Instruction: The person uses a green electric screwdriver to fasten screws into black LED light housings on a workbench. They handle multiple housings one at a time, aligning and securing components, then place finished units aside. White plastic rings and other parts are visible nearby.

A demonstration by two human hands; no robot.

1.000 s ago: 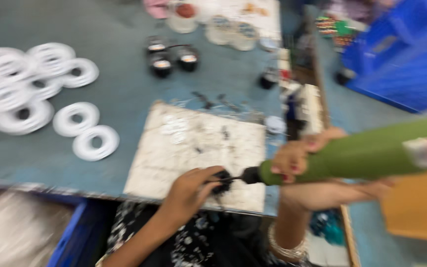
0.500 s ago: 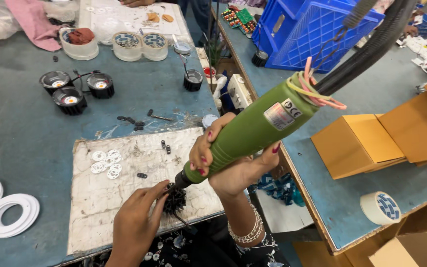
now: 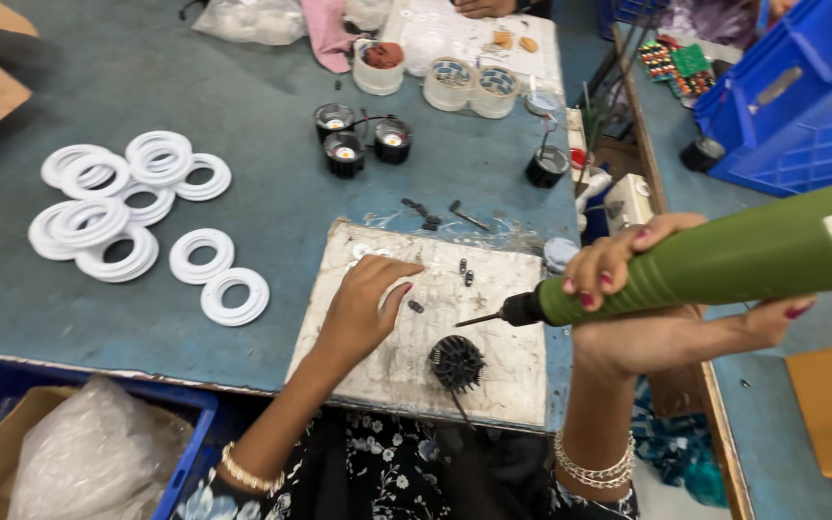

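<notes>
Right hand [image 3: 647, 289] wrapped tight round the green driver [image 3: 724, 258], bit pointing left and down over the white board [image 3: 493, 371]. Left hand [image 3: 363, 308] resting on the board, fingers curled, pinching what looks like a small white ring [image 3: 394, 289]; too small to tell for sure. Black finned heatsink [image 3: 456, 363] lying on the board just below the bit, apart from both hands, its wire trailing toward the near edge. Small dark screws [image 3: 464, 272] scattered on the board near the left fingertips.

Probably picking up a small part to fit onto the heatsink. To do it well: pinch with fingertips only, lift cleanly off the board, bring over the heatsink's centre. Keep the driver raised and steady, bit clear of the left fingers. Avoid nudging the loose screws off the board. Seat the part flat before bringing the bit down.

Further off, white rings [image 3: 127, 207] piled on the blue table [image 3: 272, 106], well apart from the work.
</notes>
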